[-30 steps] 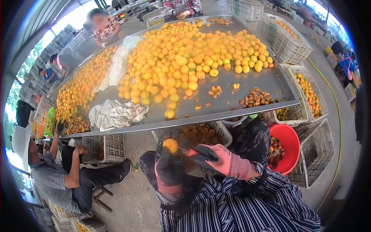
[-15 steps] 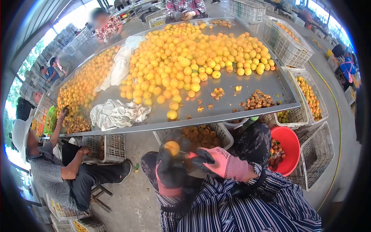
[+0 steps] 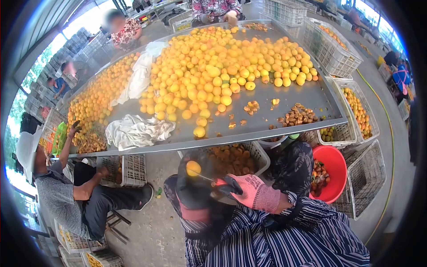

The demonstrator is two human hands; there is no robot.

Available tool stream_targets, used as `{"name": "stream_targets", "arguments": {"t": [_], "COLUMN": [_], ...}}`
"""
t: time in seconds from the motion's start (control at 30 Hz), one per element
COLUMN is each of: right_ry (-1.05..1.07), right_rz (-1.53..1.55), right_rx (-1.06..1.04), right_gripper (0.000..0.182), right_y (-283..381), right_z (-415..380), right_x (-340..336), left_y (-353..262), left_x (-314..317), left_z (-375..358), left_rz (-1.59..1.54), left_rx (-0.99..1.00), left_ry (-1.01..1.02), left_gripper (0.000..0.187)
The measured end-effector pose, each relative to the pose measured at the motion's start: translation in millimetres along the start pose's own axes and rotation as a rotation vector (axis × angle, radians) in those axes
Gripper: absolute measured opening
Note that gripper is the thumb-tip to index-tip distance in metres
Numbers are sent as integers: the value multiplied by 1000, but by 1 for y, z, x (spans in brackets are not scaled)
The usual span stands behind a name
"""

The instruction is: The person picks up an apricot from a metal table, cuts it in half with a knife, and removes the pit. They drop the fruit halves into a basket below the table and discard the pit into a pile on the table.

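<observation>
My left hand (image 3: pixel 190 189), in a black-and-pink glove and blurred by motion, is closed around an orange-yellow apricot (image 3: pixel 193 168). In my right hand (image 3: pixel 252 190), gloved the same way, is a small knife (image 3: pixel 205 177) with a red handle. Its thin blade points left, with the tip right at the apricot's lower side. Both hands are over my lap, in front of a crate (image 3: pixel 263 165) of apricot halves partly under the table edge. Above it, a heap of whole apricots (image 3: pixel 200 80) covers much of the metal table (image 3: pixel 262 122).
A red bucket (image 3: pixel 336 162) with scraps stands right of my knee, beside a plastic crate (image 3: pixel 368 171). White cloths (image 3: pixel 138 132) and a pile of pits (image 3: pixel 299 116) lie on the table. A co-worker (image 3: pixel 66 187) sits at left; another person (image 3: pixel 215 9) works across the table.
My left hand and the apricot have shifted slightly left and up, and more of the knife blade shows. The hand of the person across has moved to the right.
</observation>
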State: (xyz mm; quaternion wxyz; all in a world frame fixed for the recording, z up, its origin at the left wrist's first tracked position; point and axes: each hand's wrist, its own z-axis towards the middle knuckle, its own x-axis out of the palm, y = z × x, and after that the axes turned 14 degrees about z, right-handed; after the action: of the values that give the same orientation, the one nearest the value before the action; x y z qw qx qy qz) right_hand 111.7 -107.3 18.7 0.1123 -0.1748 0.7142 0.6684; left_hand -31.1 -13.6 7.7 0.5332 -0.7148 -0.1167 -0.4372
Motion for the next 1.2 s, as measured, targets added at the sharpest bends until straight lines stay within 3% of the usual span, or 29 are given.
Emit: {"name": "stream_targets", "arguments": {"t": [0.07,0.17,0.23,0.3,0.37,0.5,0.57,0.7,0.77,0.9,0.97,1.1,1.17,1.2], "right_ry": [-7,-50,-36,-14,30,78,-12,-65,26,72,9,-21,-131,-130], "right_rz": [-35,-1,-9,-27,-22,-68,-122,-133,-35,-103,-221,-265,70,69], "right_rx": [7,5,13,41,81,105,53,58,107,142,107,106,-147,-150], "right_gripper": [31,33,34,34,35,37,36,35,35,36,36,36,33,33], "right_y": [0,6,1,-6,-7,-13,-10,-16,-10,2,5,-7,-31,-35], "right_z": [3,11,14,15,14,10,11,14,13,7,7,19,26,27], "right_x": [3,-1,0,0,2,4,4,5,0,1,2,12,26,27], "left_y": [-1,7,8,15,15,12,21,21,26,15,16,26,14,17], "left_x": [4,7,15,-6,-12,-22,-20,-4,-8,7,3,2,12,7], "left_z": [3,2,-5,1,2,4,4,0,-1,-7,-9,0,-3,-1], "left_rz": [54,-109,-27,-92,28,-15,-136,-142,510,194,390,340,372,373], "left_rx": [24,49,-47,-92,-64,8,-128,-184,140,24,28,36,-88,-85], "left_ry": [-22,103,-59,41,-226,-109,69,-17,-122,-187,-118,-147,-70,-70], "left_gripper": [44,40,37,36,38,40,40,41,43,42,42,44,48,48]}}
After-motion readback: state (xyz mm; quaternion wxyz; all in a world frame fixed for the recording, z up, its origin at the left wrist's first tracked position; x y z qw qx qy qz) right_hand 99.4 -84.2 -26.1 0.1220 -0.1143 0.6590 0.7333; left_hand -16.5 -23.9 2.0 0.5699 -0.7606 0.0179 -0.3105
